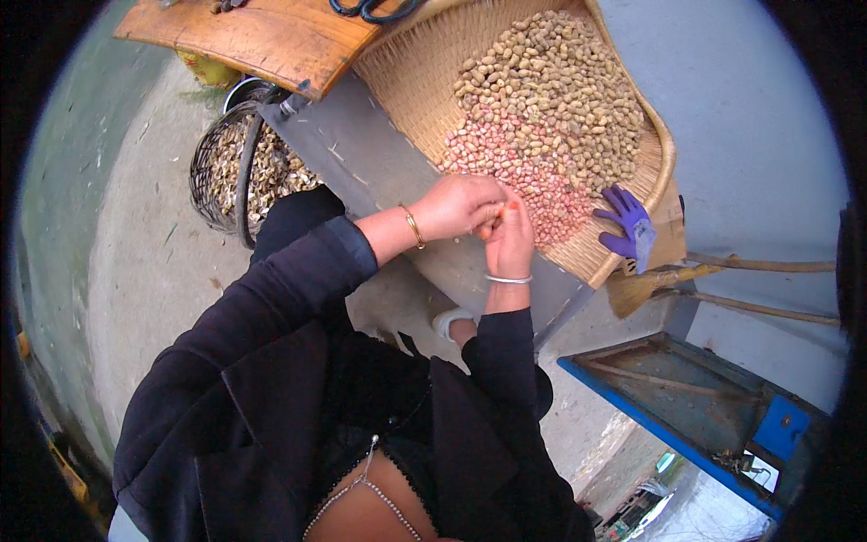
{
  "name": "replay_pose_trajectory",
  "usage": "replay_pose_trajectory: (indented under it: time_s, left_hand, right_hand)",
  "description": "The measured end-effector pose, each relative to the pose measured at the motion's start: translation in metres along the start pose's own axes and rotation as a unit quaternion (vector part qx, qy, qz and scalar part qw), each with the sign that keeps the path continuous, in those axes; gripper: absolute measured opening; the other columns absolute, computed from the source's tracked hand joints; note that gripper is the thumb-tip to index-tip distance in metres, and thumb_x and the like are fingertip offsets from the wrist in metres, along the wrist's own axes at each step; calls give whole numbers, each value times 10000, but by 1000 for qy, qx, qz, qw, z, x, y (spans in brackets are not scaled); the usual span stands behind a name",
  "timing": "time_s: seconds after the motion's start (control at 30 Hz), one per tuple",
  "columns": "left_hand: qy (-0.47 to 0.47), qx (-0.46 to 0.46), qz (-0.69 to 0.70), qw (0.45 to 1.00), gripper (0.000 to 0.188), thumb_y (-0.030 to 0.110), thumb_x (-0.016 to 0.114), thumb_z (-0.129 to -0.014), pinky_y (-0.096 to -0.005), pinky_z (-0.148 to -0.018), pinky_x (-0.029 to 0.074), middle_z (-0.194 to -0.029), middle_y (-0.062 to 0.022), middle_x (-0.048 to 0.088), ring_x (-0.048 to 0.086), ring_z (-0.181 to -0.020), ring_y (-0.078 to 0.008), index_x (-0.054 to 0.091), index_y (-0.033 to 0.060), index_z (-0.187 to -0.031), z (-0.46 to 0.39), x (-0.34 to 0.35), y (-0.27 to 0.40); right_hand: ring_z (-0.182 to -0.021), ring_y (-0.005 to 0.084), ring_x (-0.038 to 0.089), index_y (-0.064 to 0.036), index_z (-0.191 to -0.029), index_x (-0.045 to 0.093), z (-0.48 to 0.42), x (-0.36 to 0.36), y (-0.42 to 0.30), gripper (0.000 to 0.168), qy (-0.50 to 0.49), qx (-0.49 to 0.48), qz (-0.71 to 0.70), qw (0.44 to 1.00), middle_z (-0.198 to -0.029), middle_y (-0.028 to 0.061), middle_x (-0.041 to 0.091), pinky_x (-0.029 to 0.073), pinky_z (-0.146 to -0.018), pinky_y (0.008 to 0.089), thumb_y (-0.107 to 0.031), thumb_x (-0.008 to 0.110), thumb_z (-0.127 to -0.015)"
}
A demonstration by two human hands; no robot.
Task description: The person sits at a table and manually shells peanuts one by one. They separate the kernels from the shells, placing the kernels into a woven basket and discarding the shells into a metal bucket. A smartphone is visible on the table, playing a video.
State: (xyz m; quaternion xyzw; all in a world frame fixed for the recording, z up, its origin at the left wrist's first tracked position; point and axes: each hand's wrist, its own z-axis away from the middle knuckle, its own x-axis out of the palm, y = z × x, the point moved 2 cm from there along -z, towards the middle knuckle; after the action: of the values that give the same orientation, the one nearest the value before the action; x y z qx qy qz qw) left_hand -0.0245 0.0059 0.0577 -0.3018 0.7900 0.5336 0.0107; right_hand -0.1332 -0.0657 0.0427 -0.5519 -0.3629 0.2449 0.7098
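My left hand [467,206], with a gold bracelet at the wrist, meets my right hand [509,237], which has a silver bangle. Their fingertips touch near the lower edge of a woven winnowing basket [406,81]; whether a peanut is between them is hidden. Unshelled peanuts [555,74] fill the basket's upper right part. Pink shelled kernels [521,162] lie below them, just beyond my hands. A wicker basket [203,166] with a dark handle, at the left, contains broken peanut shells [227,152]. A purple work glove [630,227] rests on the winnowing basket's right rim.
Grey sheeting [352,146] lies under the winnowing basket. A wooden board [271,37] at the top left carries dark scissor handles [376,9]. A straw broom [633,291] and wooden sticks [765,264] are at the right, above a blue metal frame [650,420]. My knee is beside the shell basket.
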Motion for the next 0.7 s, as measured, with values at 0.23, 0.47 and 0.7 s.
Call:
replay_pose_trajectory:
  time_s: [0.23, 0.47, 0.7]
  left_hand:
    - [13, -27, 11, 1000, 161, 186, 542, -788, -338, -640, 448, -782, -106, 568, 560, -726, -263, 568, 58, -881, 1, 5, -3]
    - [93, -339, -107, 930, 279, 315, 546, -763, -387, -587, 448, -664, -157, 572, 572, -644, -308, 551, 41, -708, -11, -21, -67]
    - [132, -497, 589, 624, 258, 266, 381, -823, -249, -394, 411, -620, -46, 552, 537, -523, -168, 533, 70, -752, -4, -10, -69]
  right_hand:
    - [-495, 81, 407, -25, -1019, 468, -1, 3, 13, 245, 78, 75, -248, 963, -672, 12, 471, 327, -418, 200, -218, 390, -889]
    - [-392, 77, 345, -34, -876, 495, -57, -44, 18, 155, 200, 69, 4, 977, -554, -1, 407, 299, -351, 207, -183, 455, -860]
    - [-556, 77, 473, -28, -905, 530, -67, 7, -12, 163, -25, -63, 255, 964, -661, 2, 510, 400, -510, 205, -175, 530, -834]
